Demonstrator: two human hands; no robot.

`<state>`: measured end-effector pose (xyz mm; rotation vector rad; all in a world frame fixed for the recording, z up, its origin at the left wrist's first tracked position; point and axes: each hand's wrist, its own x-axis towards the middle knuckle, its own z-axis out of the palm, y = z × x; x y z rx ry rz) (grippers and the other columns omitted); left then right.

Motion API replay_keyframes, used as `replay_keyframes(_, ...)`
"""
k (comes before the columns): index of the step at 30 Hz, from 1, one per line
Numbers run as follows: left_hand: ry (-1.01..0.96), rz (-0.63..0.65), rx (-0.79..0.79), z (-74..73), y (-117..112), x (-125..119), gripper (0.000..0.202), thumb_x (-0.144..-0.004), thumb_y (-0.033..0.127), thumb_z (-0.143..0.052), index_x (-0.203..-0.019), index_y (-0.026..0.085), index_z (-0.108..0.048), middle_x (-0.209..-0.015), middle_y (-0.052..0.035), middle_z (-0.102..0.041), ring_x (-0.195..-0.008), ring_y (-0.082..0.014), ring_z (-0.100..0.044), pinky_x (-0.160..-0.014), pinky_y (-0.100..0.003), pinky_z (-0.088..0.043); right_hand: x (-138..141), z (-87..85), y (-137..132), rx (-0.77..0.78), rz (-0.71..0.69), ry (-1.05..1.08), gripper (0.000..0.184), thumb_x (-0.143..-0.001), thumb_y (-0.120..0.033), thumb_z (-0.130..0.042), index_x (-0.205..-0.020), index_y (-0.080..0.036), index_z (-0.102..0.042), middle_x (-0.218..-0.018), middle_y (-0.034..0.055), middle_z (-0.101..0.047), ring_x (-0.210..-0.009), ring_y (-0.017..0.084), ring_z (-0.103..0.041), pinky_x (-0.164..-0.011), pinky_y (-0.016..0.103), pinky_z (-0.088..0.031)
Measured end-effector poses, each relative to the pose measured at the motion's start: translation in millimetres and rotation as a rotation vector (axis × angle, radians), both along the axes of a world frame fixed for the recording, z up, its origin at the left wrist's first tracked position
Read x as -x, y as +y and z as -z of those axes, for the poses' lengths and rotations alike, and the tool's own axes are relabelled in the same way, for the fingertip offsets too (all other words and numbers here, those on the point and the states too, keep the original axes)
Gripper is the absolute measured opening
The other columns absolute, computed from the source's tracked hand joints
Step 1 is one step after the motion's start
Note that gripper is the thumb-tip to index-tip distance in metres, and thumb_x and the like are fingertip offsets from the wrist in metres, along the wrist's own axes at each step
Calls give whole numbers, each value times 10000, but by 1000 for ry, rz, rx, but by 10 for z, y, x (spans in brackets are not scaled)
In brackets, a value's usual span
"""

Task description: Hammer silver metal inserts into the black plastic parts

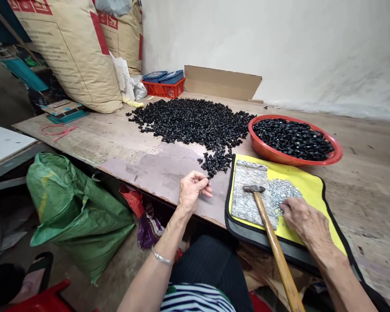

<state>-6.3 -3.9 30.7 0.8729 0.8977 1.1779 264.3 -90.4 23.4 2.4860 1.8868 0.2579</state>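
1. Black pieces [191, 121] lie in a wide heap on a bare wooden board [84, 143], with a narrow spur [216, 162] running toward the person. More fill a red bowl [266, 149] to the right of the heap.
2. The left hand [193, 190] is nearest that spur and lies just below and to the left of its tip. Its fingertips [205, 182] are pinched together. Anything between them is too small to tell.
3. The right hand [303, 221] rests palm down with the fingers loosely spread, not clenched. Its fingertips [287, 208] touch the edge of a patch of silver bits [284, 193] on a yellow mat [307, 190]. It grasps nothing that can be seen.
4. A hammer [276, 247] lies beside the right hand, its head [253, 189] on a grey metal-covered block [250, 195]. Its long wooden handle runs down and to the right, toward the person and off the mat's near edge. The right hand is the nearer one to the hammer, but does not touch it.
5. The black heap lies ahead of the left hand, while the silver bits lie under the right. The block and hammer head lie between the two hands.
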Motion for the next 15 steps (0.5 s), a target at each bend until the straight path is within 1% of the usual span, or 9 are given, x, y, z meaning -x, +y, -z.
replay_keyframes(2, -92, 10, 86, -38, -195, -51, 301, -596, 320, -730, -716, 139, -520, -566, 11, -595, -453, -112, -573, -413, -230, -498, -6, -30, 6, 4, -10, 9, 209, -833, -253, -429, -747, -175, -603, -813, 82, -653, -582, 167, -562, -508, 282, -303)
replay_keyframes(5, -155, 52, 161, -82, -434, -139, 312, -584, 292, -750, -736, 128, -533, -559, 8, -600, -449, -112, -572, -401, -227, -505, -28, -67, -16, -17, 1, 32, 210, -834, -251, -419, -765, -179, -604, -777, 89, -656, -602, 177, -566, -528, 285, -313)
replay_keyframes(7, -171, 98, 191, -116, -543, -203, 309, -581, 275, -753, -743, 121, -541, -544, 7, -598, -429, -112, -568, -395, -229, -505, -49, -68, -36, -53, 33, 62, 207, -826, -260, -426, -785, -183, -614, -744, 92, -654, -598, 182, -561, -536, 286, -315)
replay_keyframes(10, -172, 135, 212, -164, -640, -300, 311, -564, 251, -761, -750, 112, -554, -503, 26, -570, -382, -106, -548, -371, -219, -491, -73, -41, -58, -81, 47, 110, 211, -814, -264, -438, -747, -190, -624, -686, 78, -637, -590, 178, -549, -538, 280, -305)
replay_keyframes(12, -184, 134, 222, -176, -678, -356, 329, -549, 232, -768, -773, 113, -560, -493, 41, -552, -369, -100, -534, -351, -207, -476, -74, -24, -66, -98, 44, 114, 220, -824, -266, -435, -792, -184, -636, -760, 81, -646, -619, 170, -549, -542, 273, -304)
replay_keyframes(15, -210, 132, 243, -150, -725, -411, 326, -554, 228, -769, -777, 111, -562, -496, 37, -555, -370, -89, -523, -342, -189, -462, -52, -18, -72, -132, 23, 92, 258, -842, -292, -447, -996, -188, -626, -951, 90, -631, -656, 156, -540, -529, 265, -286)
